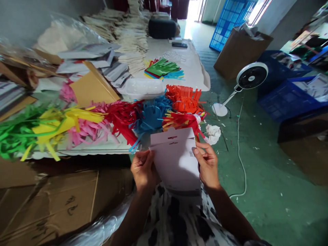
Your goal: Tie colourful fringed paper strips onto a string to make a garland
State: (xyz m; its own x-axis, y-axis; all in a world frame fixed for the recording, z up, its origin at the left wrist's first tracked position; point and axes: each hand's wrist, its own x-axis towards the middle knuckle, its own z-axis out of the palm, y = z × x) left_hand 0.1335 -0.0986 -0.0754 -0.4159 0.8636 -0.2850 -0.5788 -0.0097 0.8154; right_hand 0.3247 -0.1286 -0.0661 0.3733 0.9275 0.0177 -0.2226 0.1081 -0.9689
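Note:
A white card box with hang-hole slots at its top is held upright in front of my body. My left hand grips its left edge between thumb and fingers. On the opposite edge, my right hand pinches near the upper corner. Just beyond the box lie fringed paper bundles: a red and yellow one, a blue one and an orange one. Whether anything is inside the box cannot be seen.
Further left are dark red, pink, yellow and green fringe bundles. Behind them stand a clear plastic tray and stacked flat cartons. A white fan rises at the right, its cord on the green floor. Blue crates stand beyond.

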